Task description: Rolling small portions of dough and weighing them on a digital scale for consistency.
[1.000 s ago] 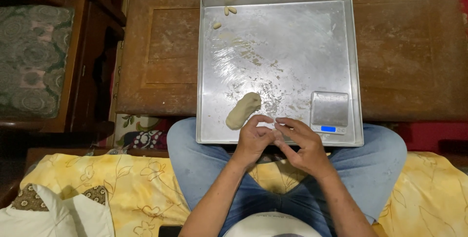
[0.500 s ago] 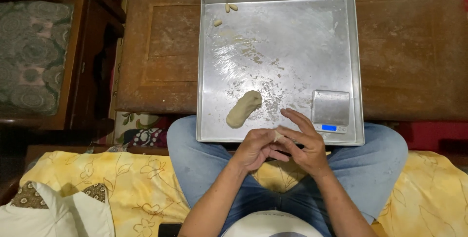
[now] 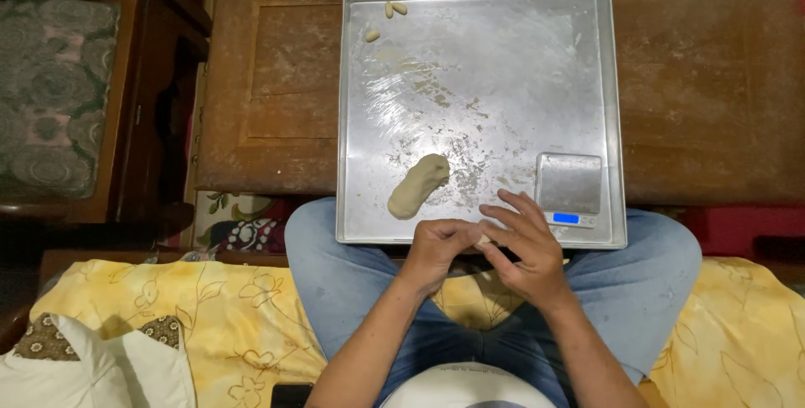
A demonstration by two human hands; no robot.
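head view | 2 hands point(image 3: 482, 244) pinch 1 dough bit | tray point(image 3: 356, 123): 1 dough log point(image 3: 418, 185), 3 small pieces point(image 3: 394, 10), 1 scale point(image 3: 570, 188)

A small silver pocket scale point(image 3: 569, 189) at the tray's point(image 3: 478, 56) near-right corner shows a lit blue screen point(image 3: 566, 218).

Dough lump point(image 3: 418, 185) left of scale point(image 3: 569, 189)

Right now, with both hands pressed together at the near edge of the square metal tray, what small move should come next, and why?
Probably set the small pale bit pinched between the left hand and right hand onto the small silver scale, which sits bare beside them in the square metal tray.
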